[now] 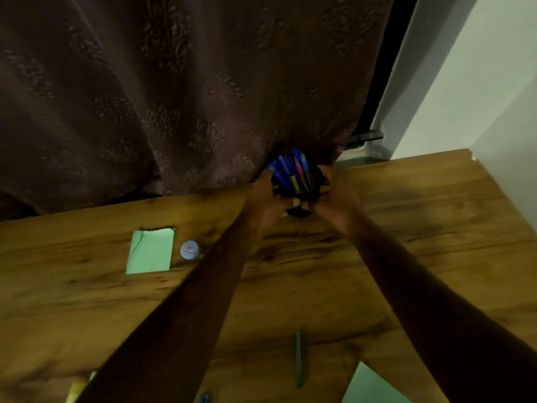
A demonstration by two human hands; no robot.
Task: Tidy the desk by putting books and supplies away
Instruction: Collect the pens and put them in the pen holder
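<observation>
A black pen holder (299, 212) full of blue and red pens (290, 170) stands at the far edge of the wooden desk (406, 257), against the curtain. My left hand (267, 199) grips its left side and my right hand (331, 199) grips its right side. Both arms stretch forward across the desk. Most of the holder is hidden between my hands.
A green paper slip (151, 251) and a round blue-capped item (189, 250) lie at the left. A teal pen (298, 359), another green sheet (374, 385), a yellow item (76, 391) and a blue item (203, 398) lie near the front edge. Brown curtain (174, 97) behind, white wall (479, 97) at right.
</observation>
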